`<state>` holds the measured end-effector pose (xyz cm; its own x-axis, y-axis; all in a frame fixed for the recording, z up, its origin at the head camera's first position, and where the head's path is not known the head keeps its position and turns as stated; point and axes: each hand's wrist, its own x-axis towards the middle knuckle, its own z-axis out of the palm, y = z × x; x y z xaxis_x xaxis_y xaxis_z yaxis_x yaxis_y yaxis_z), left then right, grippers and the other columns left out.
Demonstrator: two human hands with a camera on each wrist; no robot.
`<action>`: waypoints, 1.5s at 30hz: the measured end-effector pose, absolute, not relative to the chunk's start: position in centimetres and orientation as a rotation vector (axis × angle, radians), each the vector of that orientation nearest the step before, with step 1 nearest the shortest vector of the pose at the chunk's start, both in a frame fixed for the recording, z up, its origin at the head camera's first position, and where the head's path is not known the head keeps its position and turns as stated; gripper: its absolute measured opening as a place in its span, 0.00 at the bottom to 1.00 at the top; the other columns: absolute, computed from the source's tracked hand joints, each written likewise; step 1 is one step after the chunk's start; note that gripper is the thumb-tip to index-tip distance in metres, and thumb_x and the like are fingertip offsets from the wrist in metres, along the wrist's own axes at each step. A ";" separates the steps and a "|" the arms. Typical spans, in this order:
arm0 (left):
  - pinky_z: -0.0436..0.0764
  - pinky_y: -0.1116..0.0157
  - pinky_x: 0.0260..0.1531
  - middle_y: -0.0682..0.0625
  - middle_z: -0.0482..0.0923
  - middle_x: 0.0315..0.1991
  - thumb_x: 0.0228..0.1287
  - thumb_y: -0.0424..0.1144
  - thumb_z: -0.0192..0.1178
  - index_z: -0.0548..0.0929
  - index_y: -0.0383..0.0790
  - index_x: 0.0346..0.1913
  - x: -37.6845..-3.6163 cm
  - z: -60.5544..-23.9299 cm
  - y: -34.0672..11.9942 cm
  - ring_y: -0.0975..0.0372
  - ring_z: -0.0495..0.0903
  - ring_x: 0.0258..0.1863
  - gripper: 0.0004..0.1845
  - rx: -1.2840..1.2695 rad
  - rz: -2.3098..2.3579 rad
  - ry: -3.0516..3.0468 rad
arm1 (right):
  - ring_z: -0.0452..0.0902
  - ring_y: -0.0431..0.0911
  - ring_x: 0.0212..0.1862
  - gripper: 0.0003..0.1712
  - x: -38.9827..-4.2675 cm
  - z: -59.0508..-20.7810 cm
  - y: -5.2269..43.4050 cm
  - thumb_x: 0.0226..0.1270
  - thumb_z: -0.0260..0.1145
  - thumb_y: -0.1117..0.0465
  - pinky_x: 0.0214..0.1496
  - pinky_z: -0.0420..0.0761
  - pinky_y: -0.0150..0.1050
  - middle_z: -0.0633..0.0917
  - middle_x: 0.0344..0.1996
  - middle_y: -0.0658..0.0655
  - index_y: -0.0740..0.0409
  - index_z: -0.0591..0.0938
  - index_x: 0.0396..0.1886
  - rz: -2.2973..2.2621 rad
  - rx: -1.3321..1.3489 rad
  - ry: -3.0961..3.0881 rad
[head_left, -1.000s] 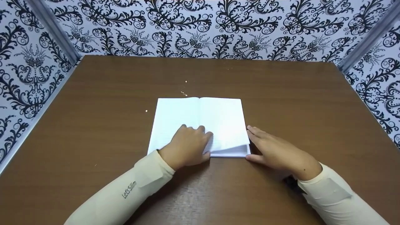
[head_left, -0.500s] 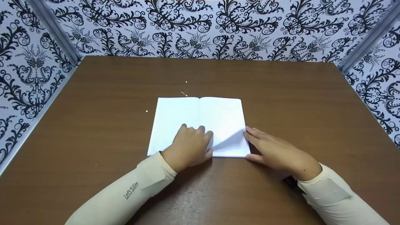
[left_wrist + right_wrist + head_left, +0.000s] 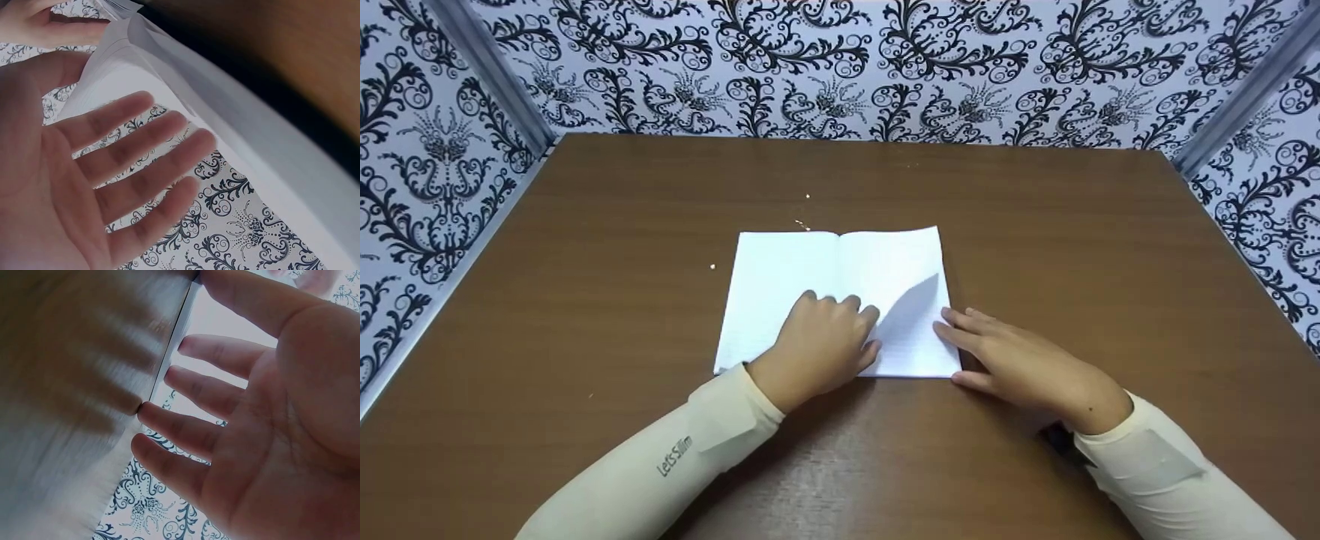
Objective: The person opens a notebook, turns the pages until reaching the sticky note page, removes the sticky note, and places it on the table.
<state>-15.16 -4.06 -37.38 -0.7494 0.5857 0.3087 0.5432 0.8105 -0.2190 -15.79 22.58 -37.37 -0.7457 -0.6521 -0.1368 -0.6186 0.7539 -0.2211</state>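
An open notebook [image 3: 840,300] is lying flat near the middle of the brown counter [image 3: 585,300], its spine running from the near edge toward the far edge and its blank lined pages facing up. The left hand [image 3: 817,349] is resting palm down on the near part of the notebook, across the spine and the lower portion of the left page, with the fingers lying extended and only slightly bent; its grip is released, pressing rather than clasping. The right hand [image 3: 1020,364] is lying on the counter just beside the notebook's right edge, its fingertips [image 3: 949,322] touching the edge of the right page; the fingers are showing straight and spread (the right wrist view is confirming this, with a flat palm [image 3: 292,416] and separated fingers against the paper edge), so this grip is likewise released. The right page [image 3: 904,285] is lifting slightly at its far right corner and is casting a shadow across the sheet beneath. In the left wrist view the left hand [image 3: 84,180] is appearing open-palmed beside the stacked page edges [image 3: 185,84]. A few pale crumbs [image 3: 802,223] are lying on the counter just beyond the notebook's far edge. Both forearms are wearing cream sleeves [image 3: 660,465]. Black-and-white patterned walls [image 3: 840,67] are enclosing the counter along its far, left and right edges.
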 end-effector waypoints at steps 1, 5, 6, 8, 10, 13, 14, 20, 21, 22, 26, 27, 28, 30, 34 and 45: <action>0.77 0.58 0.20 0.49 0.83 0.24 0.64 0.53 0.62 0.83 0.43 0.31 -15.2 -37.4 -4.0 0.56 0.81 0.18 0.16 -0.856 0.145 -2.615 | 0.61 0.68 0.73 0.36 -15.8 -37.4 22.6 0.71 0.65 0.52 0.71 0.65 0.61 0.67 0.74 0.66 0.60 0.68 0.74 -0.239 -1.010 2.748; 0.76 0.59 0.19 0.50 0.83 0.22 0.62 0.49 0.65 0.83 0.43 0.29 -15.4 -37.2 -4.0 0.59 0.79 0.16 0.13 -0.865 0.077 -2.557 | 0.62 0.68 0.73 0.36 -15.8 -37.4 22.6 0.71 0.65 0.52 0.71 0.65 0.61 0.67 0.74 0.65 0.60 0.68 0.73 -0.241 -1.016 2.754; 0.76 0.60 0.18 0.51 0.82 0.21 0.61 0.48 0.66 0.82 0.43 0.28 -15.5 -37.1 -4.0 0.59 0.78 0.15 0.12 -0.865 0.061 -2.547 | 0.62 0.68 0.73 0.36 -15.8 -37.4 22.6 0.71 0.65 0.52 0.71 0.65 0.61 0.67 0.74 0.65 0.60 0.68 0.73 -0.241 -1.017 2.756; 0.75 0.60 0.17 0.51 0.81 0.19 0.61 0.46 0.67 0.81 0.44 0.26 -15.6 -37.0 -4.0 0.60 0.77 0.14 0.12 -0.861 0.035 -2.530 | 0.61 0.68 0.73 0.36 -15.7 -37.4 22.5 0.71 0.65 0.52 0.71 0.65 0.61 0.67 0.74 0.65 0.60 0.68 0.73 -0.241 -1.014 2.758; 0.73 0.61 0.16 0.51 0.80 0.18 0.61 0.45 0.66 0.81 0.43 0.26 -15.6 -36.8 -4.0 0.61 0.75 0.13 0.11 -0.856 0.012 -2.515 | 0.61 0.67 0.73 0.35 -15.7 -37.5 22.5 0.71 0.65 0.52 0.71 0.65 0.61 0.67 0.74 0.65 0.59 0.69 0.73 -0.239 -1.012 2.761; 0.72 0.61 0.15 0.51 0.79 0.18 0.62 0.44 0.65 0.80 0.43 0.25 -15.7 -36.6 -4.1 0.61 0.74 0.12 0.11 -0.844 -0.010 -2.499 | 0.62 0.67 0.74 0.35 -15.7 -37.5 22.5 0.71 0.65 0.52 0.71 0.65 0.60 0.67 0.74 0.65 0.60 0.69 0.73 -0.235 -1.014 2.763; 0.72 0.61 0.14 0.50 0.79 0.17 0.62 0.43 0.64 0.80 0.43 0.25 -15.7 -36.6 -4.1 0.61 0.74 0.12 0.11 -0.840 -0.016 -2.492 | 0.62 0.67 0.74 0.35 -15.7 -37.4 22.5 0.71 0.65 0.52 0.71 0.65 0.60 0.67 0.74 0.65 0.60 0.69 0.73 -0.234 -1.015 2.762; 0.71 0.60 0.14 0.50 0.78 0.17 0.62 0.42 0.62 0.78 0.43 0.23 -15.8 -36.3 -4.4 0.59 0.75 0.12 0.12 -0.805 -0.046 -2.446 | 0.61 0.66 0.74 0.35 -15.7 -37.4 22.5 0.71 0.65 0.52 0.71 0.65 0.60 0.66 0.74 0.64 0.59 0.68 0.74 -0.232 -1.004 2.755; 0.71 0.60 0.14 0.50 0.78 0.17 0.62 0.41 0.62 0.78 0.42 0.24 -15.8 -36.2 -4.4 0.59 0.75 0.12 0.11 -0.798 -0.053 -2.438 | 0.61 0.66 0.74 0.35 -15.7 -37.4 22.5 0.71 0.65 0.52 0.71 0.65 0.61 0.66 0.74 0.64 0.59 0.68 0.74 -0.233 -1.003 2.755; 0.70 0.60 0.14 0.50 0.78 0.17 0.62 0.41 0.62 0.78 0.42 0.25 -15.8 -36.2 -4.5 0.59 0.75 0.12 0.11 -0.790 -0.060 -2.432 | 0.61 0.66 0.74 0.35 -15.7 -37.4 22.5 0.71 0.65 0.52 0.71 0.65 0.61 0.66 0.74 0.64 0.59 0.68 0.74 -0.235 -1.005 2.755; 0.69 0.61 0.13 0.51 0.77 0.17 0.62 0.40 0.62 0.77 0.41 0.32 -16.0 -35.7 -4.6 0.59 0.73 0.11 0.07 -0.748 -0.090 -2.415 | 0.61 0.66 0.74 0.36 -15.7 -37.4 22.5 0.71 0.65 0.52 0.71 0.65 0.61 0.66 0.74 0.64 0.59 0.68 0.74 -0.241 -1.000 2.752; 0.69 0.61 0.13 0.51 0.77 0.17 0.62 0.40 0.62 0.77 0.41 0.35 -16.0 -35.6 -4.7 0.60 0.73 0.11 0.07 -0.736 -0.094 -2.411 | 0.61 0.66 0.74 0.36 -15.7 -37.4 22.5 0.71 0.65 0.52 0.71 0.65 0.61 0.66 0.75 0.64 0.59 0.68 0.74 -0.243 -0.997 2.751; 0.69 0.61 0.13 0.52 0.78 0.17 0.62 0.40 0.62 0.78 0.40 0.38 -15.9 -35.5 -4.8 0.60 0.73 0.11 0.08 -0.724 -0.099 -2.409 | 0.60 0.66 0.74 0.36 -15.7 -37.5 22.5 0.71 0.65 0.52 0.71 0.65 0.61 0.66 0.75 0.64 0.59 0.68 0.74 -0.243 -0.995 2.749; 0.69 0.61 0.14 0.51 0.79 0.18 0.62 0.40 0.62 0.77 0.40 0.48 -15.9 -35.2 -4.8 0.60 0.74 0.11 0.14 -0.704 -0.114 -2.410 | 0.60 0.66 0.74 0.36 -15.7 -37.4 22.5 0.71 0.65 0.52 0.71 0.65 0.61 0.66 0.75 0.64 0.59 0.67 0.74 -0.243 -0.990 2.747; 0.70 0.61 0.15 0.50 0.82 0.21 0.63 0.39 0.60 0.69 0.39 0.68 -15.9 -35.0 -4.9 0.59 0.75 0.12 0.30 -0.701 -0.154 -2.408 | 0.60 0.66 0.74 0.36 -15.6 -37.4 22.5 0.71 0.64 0.52 0.71 0.65 0.62 0.65 0.75 0.64 0.58 0.67 0.74 -0.236 -0.981 2.744; 0.68 0.60 0.14 0.49 0.78 0.24 0.61 0.31 0.54 0.82 0.44 0.51 -15.8 -34.6 -5.2 0.58 0.71 0.11 0.16 -0.711 -0.189 -2.323 | 0.59 0.66 0.75 0.36 -15.6 -37.2 22.4 0.71 0.65 0.51 0.71 0.65 0.62 0.65 0.75 0.64 0.58 0.67 0.75 -0.233 -0.963 2.743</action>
